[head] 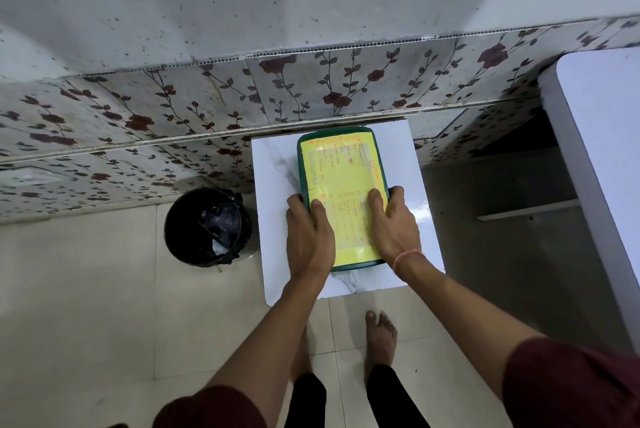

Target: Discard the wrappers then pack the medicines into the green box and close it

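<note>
Pressing closed green box, contents hidden

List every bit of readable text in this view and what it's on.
Yellow sheet on the green box lid: lines of orange handwriting, too small and blurred to quote; the left hand and right hand cover part of it.
Bin, table, wall tiles: no text visible.

Orange handwriting, with a few darker marks, runs in sideways lines across the yellow sheet taped on the green box lid at mid-frame. A boxed heading stands along the sheet's right edge. All of it is too small and blurred to read.
</note>
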